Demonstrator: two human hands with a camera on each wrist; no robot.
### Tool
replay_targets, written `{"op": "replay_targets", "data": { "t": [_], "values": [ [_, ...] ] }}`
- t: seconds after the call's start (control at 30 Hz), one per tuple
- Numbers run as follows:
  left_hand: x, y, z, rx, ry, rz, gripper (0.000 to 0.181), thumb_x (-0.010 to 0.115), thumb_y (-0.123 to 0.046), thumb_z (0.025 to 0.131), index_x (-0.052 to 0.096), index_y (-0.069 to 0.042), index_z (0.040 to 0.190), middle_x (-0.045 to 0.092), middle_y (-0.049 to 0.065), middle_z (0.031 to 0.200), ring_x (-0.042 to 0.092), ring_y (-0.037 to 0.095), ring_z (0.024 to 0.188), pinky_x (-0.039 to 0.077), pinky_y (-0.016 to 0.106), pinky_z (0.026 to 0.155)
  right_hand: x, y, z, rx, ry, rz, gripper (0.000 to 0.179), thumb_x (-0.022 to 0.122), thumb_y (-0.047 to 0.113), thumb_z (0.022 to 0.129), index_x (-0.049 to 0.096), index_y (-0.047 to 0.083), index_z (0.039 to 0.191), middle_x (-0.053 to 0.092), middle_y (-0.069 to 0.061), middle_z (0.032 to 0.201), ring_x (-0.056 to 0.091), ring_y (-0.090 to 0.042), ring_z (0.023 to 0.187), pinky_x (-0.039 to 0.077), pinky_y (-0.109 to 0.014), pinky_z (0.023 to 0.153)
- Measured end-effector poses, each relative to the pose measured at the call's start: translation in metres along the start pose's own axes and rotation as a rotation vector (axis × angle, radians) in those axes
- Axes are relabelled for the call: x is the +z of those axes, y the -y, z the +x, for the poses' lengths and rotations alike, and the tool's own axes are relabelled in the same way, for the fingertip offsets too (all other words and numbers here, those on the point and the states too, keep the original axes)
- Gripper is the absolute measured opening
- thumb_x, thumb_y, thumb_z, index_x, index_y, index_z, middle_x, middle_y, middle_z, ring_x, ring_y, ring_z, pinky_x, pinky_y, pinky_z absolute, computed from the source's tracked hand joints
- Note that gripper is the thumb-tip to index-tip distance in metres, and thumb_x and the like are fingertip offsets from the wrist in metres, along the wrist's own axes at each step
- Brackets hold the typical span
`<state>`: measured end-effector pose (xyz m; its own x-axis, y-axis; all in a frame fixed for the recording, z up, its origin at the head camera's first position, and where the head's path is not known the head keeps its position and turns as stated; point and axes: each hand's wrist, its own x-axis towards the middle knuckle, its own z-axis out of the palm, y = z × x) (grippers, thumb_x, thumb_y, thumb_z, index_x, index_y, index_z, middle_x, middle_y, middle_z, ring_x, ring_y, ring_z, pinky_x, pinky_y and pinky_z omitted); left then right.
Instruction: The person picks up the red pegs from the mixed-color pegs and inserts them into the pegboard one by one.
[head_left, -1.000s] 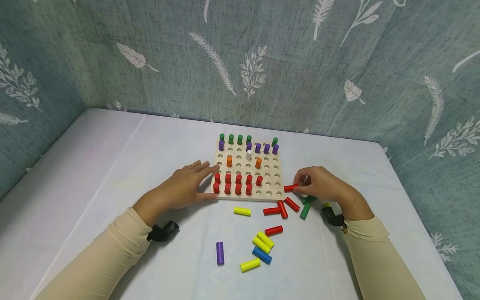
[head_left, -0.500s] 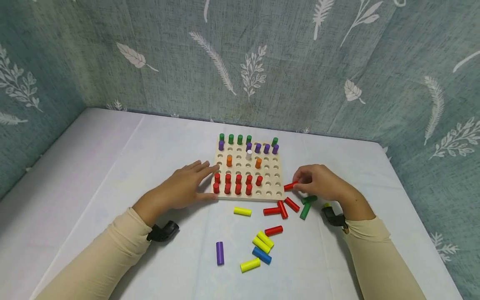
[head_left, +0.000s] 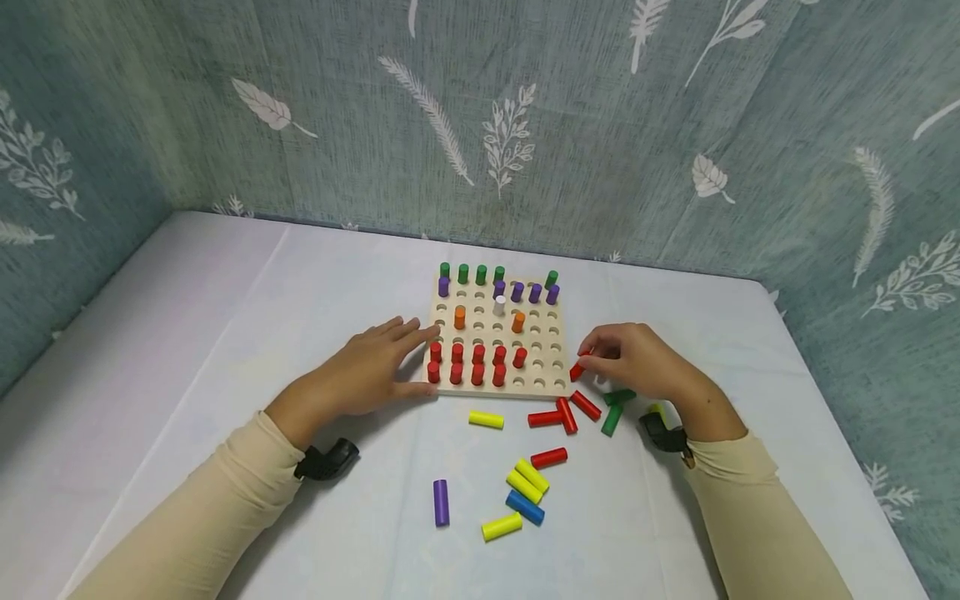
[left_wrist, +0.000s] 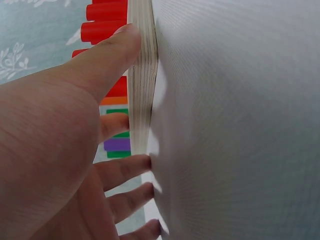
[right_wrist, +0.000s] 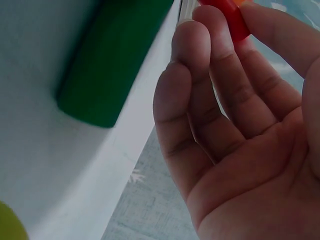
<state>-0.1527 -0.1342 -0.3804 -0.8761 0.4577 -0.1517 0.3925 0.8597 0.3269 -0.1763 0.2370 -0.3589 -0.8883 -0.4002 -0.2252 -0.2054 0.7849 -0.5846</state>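
A wooden pegboard (head_left: 525, 394) lies on the white-covered table, with upright pegs in several of its holes. My left hand (head_left: 367, 371) rests at its left side, fingers spread, the thumb at the near corner. In the left wrist view that thumb (left_wrist: 107, 57) touches the board's layered edge (left_wrist: 143, 95). Just off the board's right side, my right hand (head_left: 636, 364) pinches a red peg (head_left: 577, 371), which stands tilted between thumb and fingertips. The right wrist view shows the end of this red peg (right_wrist: 237, 22) below the thumb; its upper part is cut off by the frame.
Loose red pegs (head_left: 550, 457) and green pegs (head_left: 612, 420) lie near the board's right front corner. Closer to me are yellow pegs (head_left: 502, 527), a blue peg (head_left: 525, 507) and a purple peg (head_left: 441, 502). A patterned cloth wall (head_left: 337, 167) stands behind the table.
My right hand has tilted the red peg up from nearly lying flat and shifted slightly toward the board. The left hand stays in place.
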Motion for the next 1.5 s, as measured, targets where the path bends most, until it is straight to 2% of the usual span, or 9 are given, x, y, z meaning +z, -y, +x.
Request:
{"op": "replay_targets", "data": {
  "t": [0.37,0.9,1.17,1.5],
  "values": [
    [-0.002,-0.002,0.0,0.004,0.002,-0.002,0.089,0.074,-0.054,0.085,0.033,-0.022,0.157,0.034,0.019,0.16,0.028,0.045,0.149,0.028,0.065,0.115,0.0,0.008,-0.002,-0.036,-0.041,-0.02,0.012,0.071,0.02,0.094,0.071,0.012,0.103,0.07,-0.001,0.085,0.059,-0.017,0.075,0.053,-0.029,0.068],
    [-0.004,-0.001,0.0,-0.003,0.004,-0.012,0.089,0.074,-0.053,0.085,0.033,-0.022,0.157,0.033,0.019,0.161,0.027,0.044,0.149,0.027,0.065,0.116,0.0,0.019,-0.003,-0.05,-0.09,-0.034,0.014,0.072,0.018,0.093,0.071,0.011,0.105,0.072,-0.002,0.089,0.061,-0.016,0.078,0.055,-0.028,0.074],
    [-0.004,0.0,-0.001,0.003,-0.005,-0.005,0.088,0.074,-0.052,0.085,0.034,-0.021,0.157,0.034,0.019,0.16,0.027,0.044,0.149,0.027,0.065,0.116,0.004,0.025,-0.004,-0.128,-0.104,-0.024,0.017,0.073,0.017,0.092,0.071,0.01,0.107,0.072,0.0,0.09,0.061,-0.015,0.078,0.056,-0.027,0.073],
    [-0.004,-0.002,-0.001,0.0,0.007,-0.012,0.089,0.074,-0.052,0.085,0.033,-0.022,0.157,0.034,0.02,0.16,0.027,0.045,0.149,0.027,0.065,0.116,0.01,0.029,-0.006,-0.152,-0.089,-0.016,0.02,0.071,0.013,0.092,0.07,0.008,0.112,0.071,0.0,0.097,0.061,-0.016,0.082,0.055,-0.024,0.07]
  ]
}}
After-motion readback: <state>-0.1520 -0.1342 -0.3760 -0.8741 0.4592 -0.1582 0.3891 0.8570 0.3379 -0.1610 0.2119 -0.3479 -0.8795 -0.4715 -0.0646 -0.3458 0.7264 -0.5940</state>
